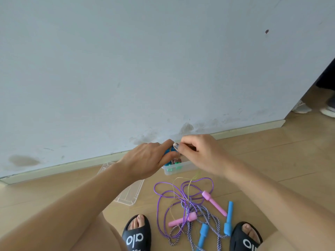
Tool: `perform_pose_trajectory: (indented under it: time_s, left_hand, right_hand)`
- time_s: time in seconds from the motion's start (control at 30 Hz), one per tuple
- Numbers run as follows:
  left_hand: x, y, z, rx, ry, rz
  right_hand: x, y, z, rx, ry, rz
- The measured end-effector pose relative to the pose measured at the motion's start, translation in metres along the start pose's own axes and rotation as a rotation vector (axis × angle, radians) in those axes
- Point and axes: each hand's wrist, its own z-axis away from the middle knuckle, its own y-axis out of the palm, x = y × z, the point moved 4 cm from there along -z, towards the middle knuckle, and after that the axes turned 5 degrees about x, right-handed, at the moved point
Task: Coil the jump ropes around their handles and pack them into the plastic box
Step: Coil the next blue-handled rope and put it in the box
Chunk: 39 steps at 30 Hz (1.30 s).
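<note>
A blue handle (168, 150) with cord wound round it is gripped in the left hand (146, 161), whose fingers are curled about it just above the box (183, 169). The right hand (199, 151) is held close against the left, its thumb and fingertips pinched together at the wound cord; a yellowish cord (189, 185) is seen trailing from below this hand down to the floor. The clear box is set on the wooden floor (272, 160) near the baseboard (72, 167), and green pieces (174, 168) are visible inside it, though what they are cannot be told. A clear lid (130, 192) is laid flat on the floor to the left of the box, partly hidden by the left forearm. Nearer the person, a purple rope (163, 194) with two pink handles (213, 202) is spread in loose loops, and it is tangled with a striped rope (204, 214) joined to two more blue handles (228, 220). These ropes are lying uncoiled between two feet in black slides (136, 236). A pale wall (145, 69) with scuff marks is seen behind the box.
</note>
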Motion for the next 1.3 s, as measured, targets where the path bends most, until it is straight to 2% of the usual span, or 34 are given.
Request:
perform_pose_trajectory:
  time_s: [0.23,0.37,0.53,0.63,0.77,0.9,1.07,1.2,1.3]
  left_hand:
    - [-0.007,-0.001,0.011,0.010,0.116,0.025]
    - [-0.013,-0.004,0.014,0.013,0.182,0.068]
    - [-0.021,-0.006,0.015,-0.125,0.294,-0.058]
    - [-0.022,-0.002,0.013,-0.151,0.272,-0.069]
    - [-0.028,0.003,0.013,-0.087,0.198,0.019]
    - [-0.021,-0.004,0.013,-0.074,0.197,0.079]
    - [-0.017,-0.003,0.014,-0.046,0.146,0.259]
    - [-0.013,-0.003,0.006,-0.057,0.005,0.404]
    - [-0.004,0.004,-0.001,-0.058,-0.126,0.448]
  right_hand:
    - [-0.001,0.000,-0.009,0.170,0.014,-0.196]
    - [-0.006,-0.001,-0.013,0.189,0.021,-0.268]
    - [-0.005,0.005,-0.013,0.201,-0.001,-0.262]
    - [-0.014,0.006,-0.017,0.178,0.037,-0.364]
    - [-0.030,0.015,-0.024,0.104,0.118,-0.480]
    - [-0.038,0.029,-0.026,0.001,0.158,-0.457]
    - [-0.035,0.043,-0.020,0.121,0.291,-0.708]
    - [-0.046,0.059,-0.017,-0.035,0.456,-0.646]
    - [-0.045,0.064,-0.009,-0.153,0.454,-0.484]
